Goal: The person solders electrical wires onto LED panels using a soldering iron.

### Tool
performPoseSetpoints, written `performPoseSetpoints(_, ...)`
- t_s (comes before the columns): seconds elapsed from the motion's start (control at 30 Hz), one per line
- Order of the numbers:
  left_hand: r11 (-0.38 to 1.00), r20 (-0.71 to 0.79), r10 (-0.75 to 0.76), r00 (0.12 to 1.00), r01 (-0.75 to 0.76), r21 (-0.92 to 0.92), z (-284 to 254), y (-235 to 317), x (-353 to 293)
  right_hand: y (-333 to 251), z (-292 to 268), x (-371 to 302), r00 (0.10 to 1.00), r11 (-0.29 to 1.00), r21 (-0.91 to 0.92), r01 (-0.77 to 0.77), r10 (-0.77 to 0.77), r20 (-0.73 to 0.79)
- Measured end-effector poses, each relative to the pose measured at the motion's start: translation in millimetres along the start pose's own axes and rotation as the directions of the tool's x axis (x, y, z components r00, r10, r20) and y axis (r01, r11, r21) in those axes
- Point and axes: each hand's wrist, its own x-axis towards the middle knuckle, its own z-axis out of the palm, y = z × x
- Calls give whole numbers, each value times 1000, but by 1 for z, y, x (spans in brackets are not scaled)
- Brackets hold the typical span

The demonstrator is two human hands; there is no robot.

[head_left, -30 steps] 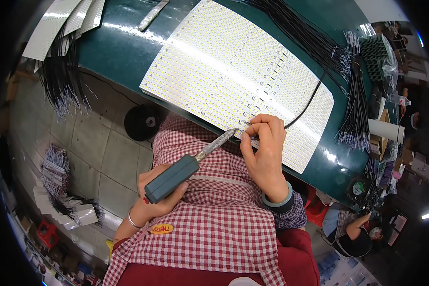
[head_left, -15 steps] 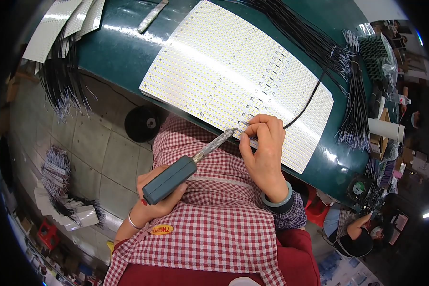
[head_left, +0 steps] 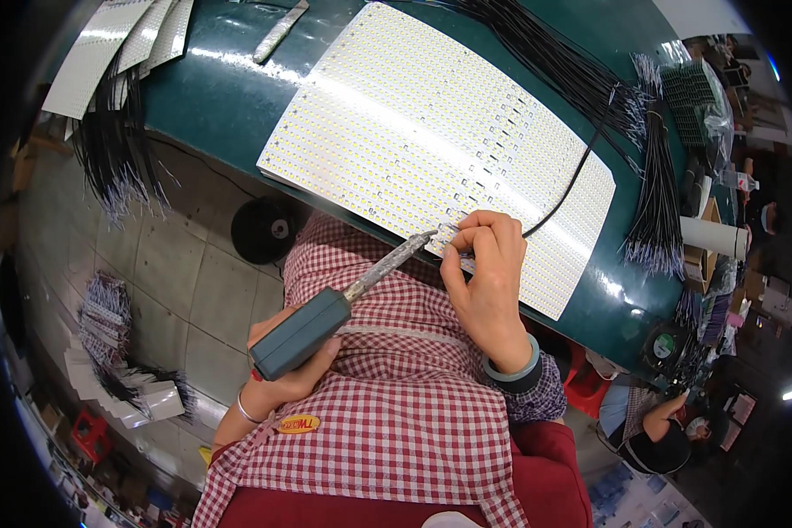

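Observation:
My left hand (head_left: 301, 380) is wrapped round the dark grey body of a soldering iron (head_left: 297, 336). Its long shaft slants up to the right, and the tip is close to the near edge of a white LED panel (head_left: 370, 114). At that edge my right hand (head_left: 491, 282) is closed in a pinch, thumb against fingers, on the end of a black cable (head_left: 572, 189). The cable curves away to the upper right across the panel. My fingers partly hide the wire end, so whether the tip touches it I cannot tell.
Bundles of black cables (head_left: 656, 194) lie along the green table's (head_left: 211, 106) far and right sides. More panels (head_left: 88, 53) with wires hang at the left corner, near a silvery wrapped stick (head_left: 280, 33). A black round object (head_left: 262, 231) is below the table; a person (head_left: 660, 436) sits at right.
The soldering iron and my left hand have shifted slightly down and to the left, the tip moving a little left. My right hand stays in place with the cable.

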Motion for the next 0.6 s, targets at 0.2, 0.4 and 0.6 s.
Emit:
performPoseSetpoints(0.2, 955, -87, -141, 986, 113, -275, 6, -2, -13, -1, -1, 0, 1000, 1000, -3, 5, -5, 0)
performPoseSetpoints(0.4, 355, 75, -462, 884, 262, -898, -4, 3, 3, -1, 1, 0, 1000, 1000, -11, 3, -3, 13)
performPoseSetpoints(0.6, 120, 115, -438, 891, 185, -975, -6, -4, 20, -3, -5, 3, 999, 1000, -27, -2, 3, 39)
